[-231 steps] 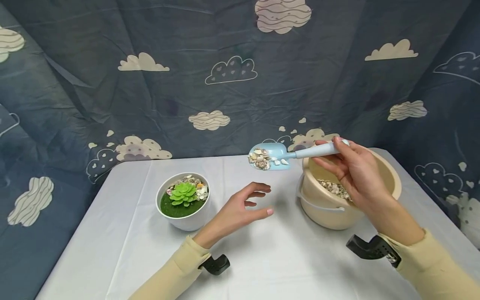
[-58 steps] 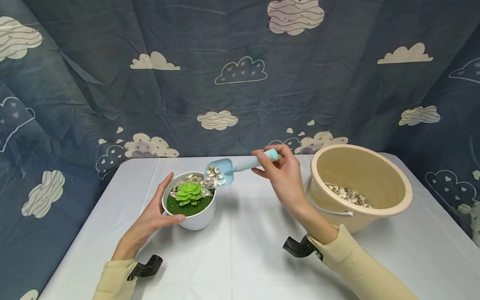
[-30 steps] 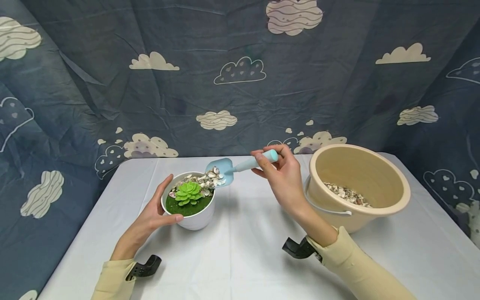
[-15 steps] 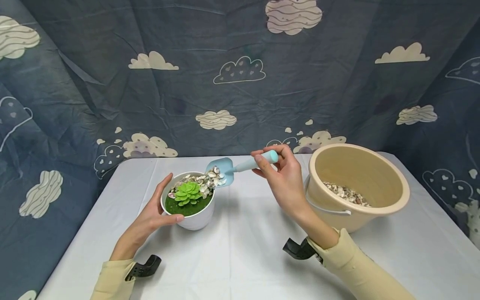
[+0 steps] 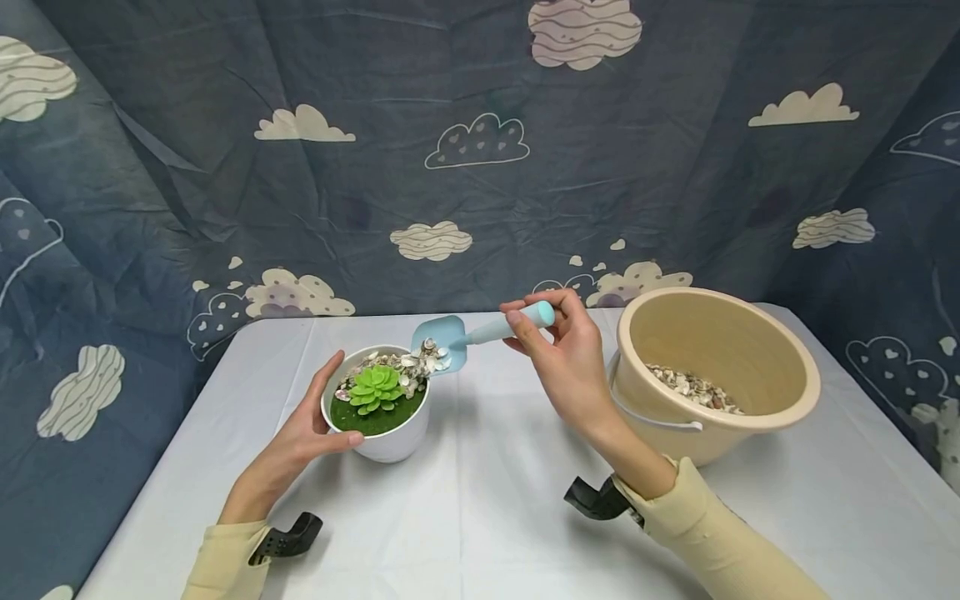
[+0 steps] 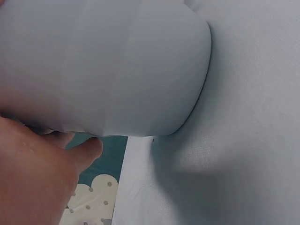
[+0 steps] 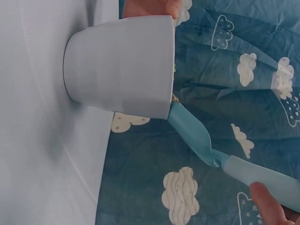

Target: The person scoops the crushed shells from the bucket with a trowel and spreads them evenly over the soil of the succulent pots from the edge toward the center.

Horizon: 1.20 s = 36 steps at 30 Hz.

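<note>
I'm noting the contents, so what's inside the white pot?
The white pot holds a green succulent, green mossy ground on the near side, and small pale shells or stones around the far side. What lies beneath these is covered.

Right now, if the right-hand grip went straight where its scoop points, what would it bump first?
Probably the white pot: the blue scoop in the right-hand grip leads, its tip at the rim. Depth's unclear, so maybe the shells inside.
</note>
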Each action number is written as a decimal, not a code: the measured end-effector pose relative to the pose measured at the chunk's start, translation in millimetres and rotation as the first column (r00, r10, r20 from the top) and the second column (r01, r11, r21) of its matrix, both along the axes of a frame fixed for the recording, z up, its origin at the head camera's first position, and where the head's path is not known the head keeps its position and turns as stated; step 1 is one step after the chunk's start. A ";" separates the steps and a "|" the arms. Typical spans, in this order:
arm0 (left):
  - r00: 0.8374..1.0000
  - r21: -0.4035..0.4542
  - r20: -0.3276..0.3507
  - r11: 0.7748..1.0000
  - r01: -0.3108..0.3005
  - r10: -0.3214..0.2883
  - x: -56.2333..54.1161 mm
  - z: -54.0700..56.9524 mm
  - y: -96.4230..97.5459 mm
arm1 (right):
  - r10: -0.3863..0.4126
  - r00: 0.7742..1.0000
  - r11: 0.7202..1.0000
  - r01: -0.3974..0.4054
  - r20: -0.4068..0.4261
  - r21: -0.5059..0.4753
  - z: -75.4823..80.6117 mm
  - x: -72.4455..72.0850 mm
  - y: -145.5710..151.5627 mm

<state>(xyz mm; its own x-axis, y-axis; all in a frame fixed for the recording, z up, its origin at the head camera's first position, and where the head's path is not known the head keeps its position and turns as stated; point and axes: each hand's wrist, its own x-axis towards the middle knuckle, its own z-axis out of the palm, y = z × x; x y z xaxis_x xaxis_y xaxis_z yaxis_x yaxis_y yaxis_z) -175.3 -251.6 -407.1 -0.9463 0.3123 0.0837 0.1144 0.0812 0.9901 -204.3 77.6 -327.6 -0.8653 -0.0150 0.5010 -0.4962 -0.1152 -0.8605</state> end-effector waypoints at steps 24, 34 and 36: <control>0.997 -0.110 -0.024 0.991 -0.073 0.071 -0.7 1.2 2.2 | 0.001 0.999 1.000 0.000 -0.037 0.020 0.7 4.5 1.4; 1.000 -0.057 -0.013 0.998 0.004 -0.005 0.7 1.2 -3.2 | -0.002 0.997 0.999 0.007 -0.080 0.054 2.9 6.3 -1.3; 1.000 -0.063 -0.025 0.998 -0.001 -0.001 0.4 0.5 -3.9 | -0.004 0.996 0.998 0.008 -0.086 0.056 2.9 6.8 -1.5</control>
<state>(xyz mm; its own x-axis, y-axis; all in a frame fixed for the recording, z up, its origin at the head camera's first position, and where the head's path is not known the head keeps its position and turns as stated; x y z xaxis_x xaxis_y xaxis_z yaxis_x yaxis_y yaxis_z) -174.9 -255.5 -406.6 -0.9442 0.3176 0.0876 0.1390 0.1432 0.9799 -197.5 76.1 -324.7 -0.8192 -0.0402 0.5721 -0.5692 -0.0646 -0.8196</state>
